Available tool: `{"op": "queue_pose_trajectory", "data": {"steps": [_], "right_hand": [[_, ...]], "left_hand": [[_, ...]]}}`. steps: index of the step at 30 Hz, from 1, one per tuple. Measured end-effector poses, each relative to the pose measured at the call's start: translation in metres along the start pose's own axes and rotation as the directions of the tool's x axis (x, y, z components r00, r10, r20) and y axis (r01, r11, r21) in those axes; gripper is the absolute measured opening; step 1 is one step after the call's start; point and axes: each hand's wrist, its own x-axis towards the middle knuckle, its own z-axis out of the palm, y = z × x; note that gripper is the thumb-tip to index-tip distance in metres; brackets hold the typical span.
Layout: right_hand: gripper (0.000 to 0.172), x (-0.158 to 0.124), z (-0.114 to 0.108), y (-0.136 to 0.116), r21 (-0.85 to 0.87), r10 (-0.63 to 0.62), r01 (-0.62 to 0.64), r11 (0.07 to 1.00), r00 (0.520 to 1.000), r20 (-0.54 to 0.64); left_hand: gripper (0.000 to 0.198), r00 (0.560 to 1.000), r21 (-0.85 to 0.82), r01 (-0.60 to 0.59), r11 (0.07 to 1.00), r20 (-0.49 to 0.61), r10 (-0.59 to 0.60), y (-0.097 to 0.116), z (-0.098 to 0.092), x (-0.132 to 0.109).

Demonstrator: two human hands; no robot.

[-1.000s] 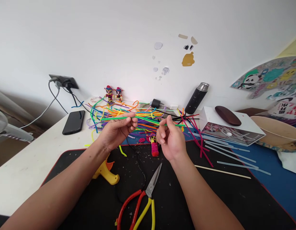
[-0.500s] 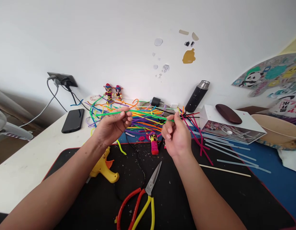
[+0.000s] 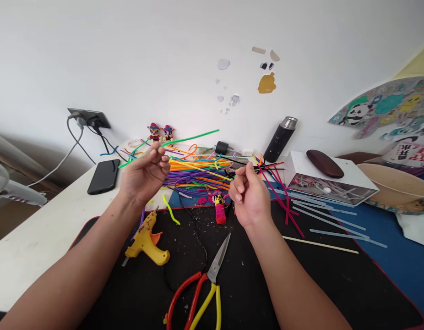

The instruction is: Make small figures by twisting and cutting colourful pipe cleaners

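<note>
My left hand (image 3: 145, 174) is raised above the table and pinches a long green pipe cleaner (image 3: 184, 139), which slants up to the right past its fingers. My right hand (image 3: 249, 192) hovers to the right with fingers curled together; nothing shows in them. Between and behind the hands lies a heap of coloured pipe cleaners (image 3: 198, 172). A small wrapped pink and yellow figure (image 3: 220, 208) lies on the black mat (image 3: 335, 284) just below the right hand's fingers.
Red and yellow scissors (image 3: 205, 284) and a yellow glue gun (image 3: 148, 238) lie on the mat near me. A black phone (image 3: 104, 176), two small dolls (image 3: 160, 133), a black flask (image 3: 279, 139), a white box (image 3: 330, 181), clear glue sticks (image 3: 328, 217) and a wooden stick (image 3: 320, 245) surround the heap.
My right hand let go of the green pipe cleaner and drew back. My left hand carried it left and tilted its free end up.
</note>
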Motion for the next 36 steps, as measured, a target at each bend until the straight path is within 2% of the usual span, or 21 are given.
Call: {"op": "queue_pose_trajectory", "data": {"steps": [11,17,21,26,31,36], "right_hand": [[0.051,-0.009,0.005,0.014,-0.094,0.142,-0.133,0.987,0.986,0.093],[0.056,-0.014,0.011,0.016,-0.156,0.176,-0.156,0.975,0.976,0.129],[0.064,-0.011,0.009,0.015,-0.16,0.135,-0.116,0.98,0.985,0.112],[0.051,-0.007,0.005,0.014,-0.198,0.038,-0.026,0.98,0.998,0.058],[0.045,-0.007,0.001,0.013,-0.337,-0.092,0.114,0.934,0.993,0.079],[0.046,-0.005,-0.002,0.012,-0.367,-0.123,0.141,0.92,0.99,0.072]], "left_hand": [[0.017,0.994,0.054,0.054,0.997,0.091,-0.059,-0.014,0.005,-0.011],[0.013,0.979,0.156,0.126,0.98,0.141,-0.148,-0.022,0.0,-0.012],[0.019,0.968,0.242,0.141,0.96,0.17,-0.184,-0.027,-0.001,-0.015],[0.025,0.972,0.341,0.13,0.931,0.143,-0.188,-0.03,0.0,-0.016],[0.031,0.974,0.325,0.136,0.936,0.131,-0.187,-0.028,-0.002,-0.013],[0.037,0.973,0.322,0.111,0.94,0.159,-0.17,-0.023,-0.005,-0.009]]}}
